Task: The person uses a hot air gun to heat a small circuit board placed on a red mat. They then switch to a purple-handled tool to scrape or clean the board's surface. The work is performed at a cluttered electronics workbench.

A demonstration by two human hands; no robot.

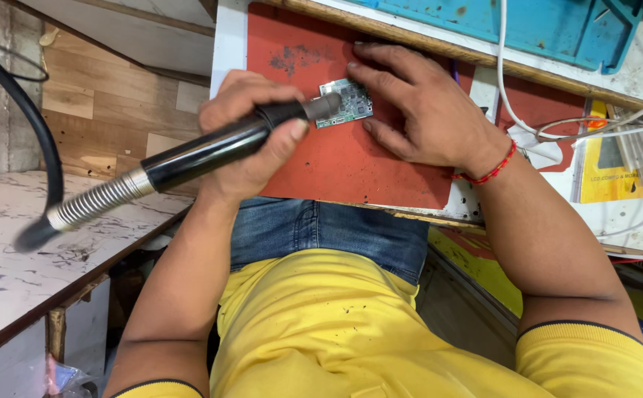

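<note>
A small green circuit board point(352, 103) lies on a red mat point(336, 166) on the bench. My left hand point(242, 133) grips the black handle of a hot-air tool point(204, 153), and the tool's grey nozzle rests at the board's left edge. A metal spring sleeve and a black hose point(41, 140) trail off the tool's back end to the left. My right hand point(428, 110), with a red thread band on the wrist, lies palm down with its fingers pressing around the board's right side.
A teal tray point(535, 22) sits behind a wooden strip at the back. White cables point(550, 125) and a yellow booklet point(620, 177) lie to the right. A marble-patterned shelf point(12, 280) stands low on the left. My lap is below the bench edge.
</note>
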